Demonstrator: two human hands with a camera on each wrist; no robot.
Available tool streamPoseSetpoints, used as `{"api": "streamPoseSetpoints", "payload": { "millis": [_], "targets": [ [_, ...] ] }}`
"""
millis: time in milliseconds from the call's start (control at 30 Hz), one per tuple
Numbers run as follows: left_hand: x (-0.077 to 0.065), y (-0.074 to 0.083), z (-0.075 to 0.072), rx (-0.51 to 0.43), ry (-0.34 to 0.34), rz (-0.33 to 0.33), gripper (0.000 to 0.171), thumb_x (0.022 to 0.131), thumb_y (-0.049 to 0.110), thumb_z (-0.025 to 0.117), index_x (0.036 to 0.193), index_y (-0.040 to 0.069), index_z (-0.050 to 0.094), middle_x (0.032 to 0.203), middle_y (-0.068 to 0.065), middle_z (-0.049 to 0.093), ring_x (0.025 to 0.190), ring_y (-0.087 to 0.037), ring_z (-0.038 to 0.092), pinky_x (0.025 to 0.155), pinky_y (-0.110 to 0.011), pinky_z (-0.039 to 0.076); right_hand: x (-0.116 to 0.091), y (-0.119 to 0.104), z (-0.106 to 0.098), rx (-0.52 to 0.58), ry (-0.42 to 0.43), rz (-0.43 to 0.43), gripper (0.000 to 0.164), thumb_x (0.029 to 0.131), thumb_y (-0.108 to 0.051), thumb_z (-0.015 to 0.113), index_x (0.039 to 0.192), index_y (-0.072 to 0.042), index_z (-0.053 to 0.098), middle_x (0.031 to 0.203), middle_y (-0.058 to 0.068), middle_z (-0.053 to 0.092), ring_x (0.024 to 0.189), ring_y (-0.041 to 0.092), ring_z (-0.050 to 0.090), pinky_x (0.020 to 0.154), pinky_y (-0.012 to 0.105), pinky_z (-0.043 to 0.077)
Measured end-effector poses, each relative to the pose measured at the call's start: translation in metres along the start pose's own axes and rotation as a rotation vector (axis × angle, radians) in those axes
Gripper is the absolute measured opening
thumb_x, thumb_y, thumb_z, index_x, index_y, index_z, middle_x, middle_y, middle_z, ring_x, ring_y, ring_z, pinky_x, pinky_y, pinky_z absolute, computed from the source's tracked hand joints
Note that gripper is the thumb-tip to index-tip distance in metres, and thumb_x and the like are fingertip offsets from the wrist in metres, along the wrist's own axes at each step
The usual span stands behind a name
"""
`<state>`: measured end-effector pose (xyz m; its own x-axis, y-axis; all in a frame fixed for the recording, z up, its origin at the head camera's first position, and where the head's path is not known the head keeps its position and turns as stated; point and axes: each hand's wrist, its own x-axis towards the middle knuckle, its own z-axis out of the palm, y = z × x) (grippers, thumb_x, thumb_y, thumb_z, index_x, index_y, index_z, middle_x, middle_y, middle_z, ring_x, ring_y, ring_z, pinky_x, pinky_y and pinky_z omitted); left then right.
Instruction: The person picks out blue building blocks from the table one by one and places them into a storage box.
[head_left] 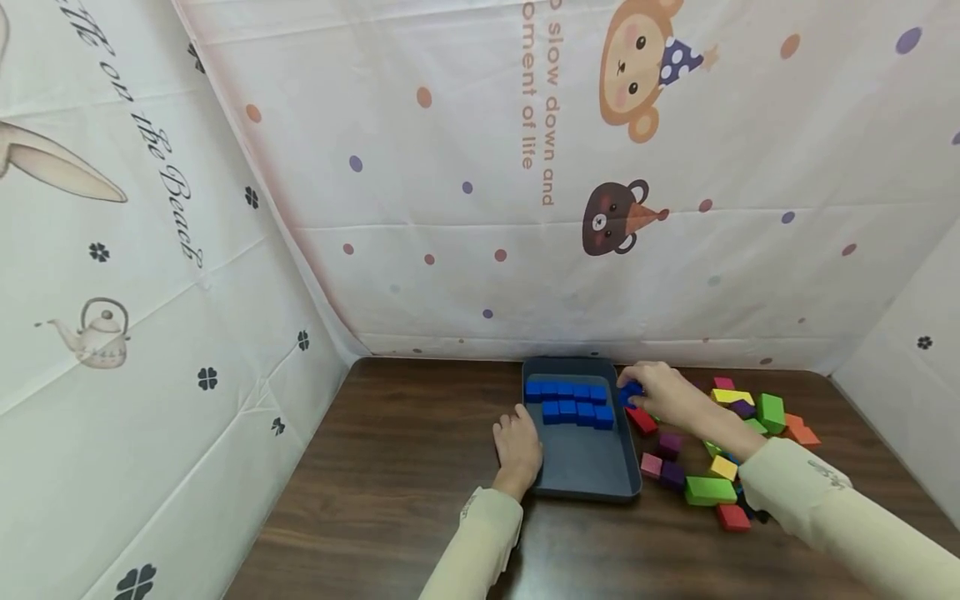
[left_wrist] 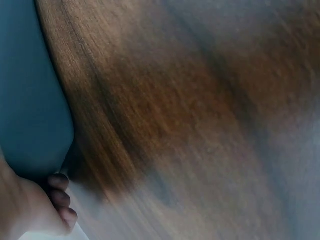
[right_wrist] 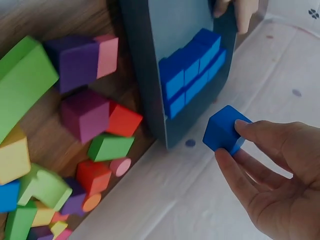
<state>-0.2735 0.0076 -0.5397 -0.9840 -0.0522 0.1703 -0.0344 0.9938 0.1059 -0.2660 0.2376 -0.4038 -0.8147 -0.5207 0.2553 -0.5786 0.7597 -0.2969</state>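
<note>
My right hand (head_left: 660, 393) pinches a blue cube (right_wrist: 223, 129) between thumb and fingertips, above the right rim of a dark grey tray (head_left: 579, 472). Inside that tray, blue cubes (head_left: 567, 412) stand in two rows across its far half, several in each row. On the tray's left side, my left hand (head_left: 518, 446) grips the rim. The left wrist view has its curled fingers (left_wrist: 61, 198) low against the tray's outer wall.
Right of the tray lies a loose pile of coloured blocks, among them a green block (head_left: 709, 491), a purple cube (right_wrist: 86, 115) and a yellow block (head_left: 723, 467). A printed cloth (head_left: 465, 283) hangs along the back edge of the wooden table (head_left: 405, 467).
</note>
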Motion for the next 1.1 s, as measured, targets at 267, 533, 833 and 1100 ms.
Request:
{"api": "streamPoseSetpoints", "payload": {
  "millis": [267, 533, 833, 1100],
  "targets": [
    [0.003, 0.0, 0.005, 0.084, -0.024, 0.007, 0.054, 0.08, 0.04, 0.072, 0.114, 0.009, 0.045, 0.094, -0.006, 0.06, 0.087, -0.022, 0.048, 0.079, -0.036, 0.038, 0.016, -0.018, 0.029, -0.007, -0.017, -0.12, 0.021, 0.075, 0.006, 0.074, 0.094, 0.0, 0.067, 0.093, 0.013, 0.068, 0.088, 0.028, 0.065, 0.072, 0.039, 0.055],
    [0.008, -0.003, 0.003, 0.023, -0.045, -0.005, 0.058, 0.079, 0.038, 0.073, 0.12, 0.008, 0.045, 0.105, -0.009, 0.058, 0.092, -0.024, 0.047, 0.081, -0.038, 0.037, 0.037, -0.034, 0.069, 0.044, -0.138, -0.047, 0.02, 0.079, 0.002, 0.072, 0.098, -0.001, 0.068, 0.098, 0.013, 0.069, 0.092, 0.025, 0.066, 0.077, 0.039, 0.055],
    [0.003, 0.001, 0.009, 0.001, 0.013, -0.013, 0.057, 0.076, 0.04, 0.077, 0.114, 0.009, 0.047, 0.102, -0.006, 0.058, 0.089, -0.021, 0.046, 0.077, -0.035, 0.037, 0.037, -0.033, 0.089, 0.057, -0.187, 0.017, 0.019, 0.078, 0.001, 0.073, 0.096, -0.002, 0.068, 0.098, 0.013, 0.069, 0.089, 0.024, 0.064, 0.078, 0.041, 0.054],
    [0.003, 0.0, 0.004, 0.002, -0.019, -0.018, 0.056, 0.077, 0.04, 0.076, 0.112, 0.01, 0.046, 0.099, -0.005, 0.06, 0.088, -0.021, 0.047, 0.077, -0.035, 0.037, 0.036, -0.03, 0.095, 0.062, -0.199, 0.022, 0.021, 0.077, 0.001, 0.074, 0.096, -0.001, 0.068, 0.097, 0.012, 0.068, 0.088, 0.023, 0.064, 0.078, 0.041, 0.054]
  ]
}}
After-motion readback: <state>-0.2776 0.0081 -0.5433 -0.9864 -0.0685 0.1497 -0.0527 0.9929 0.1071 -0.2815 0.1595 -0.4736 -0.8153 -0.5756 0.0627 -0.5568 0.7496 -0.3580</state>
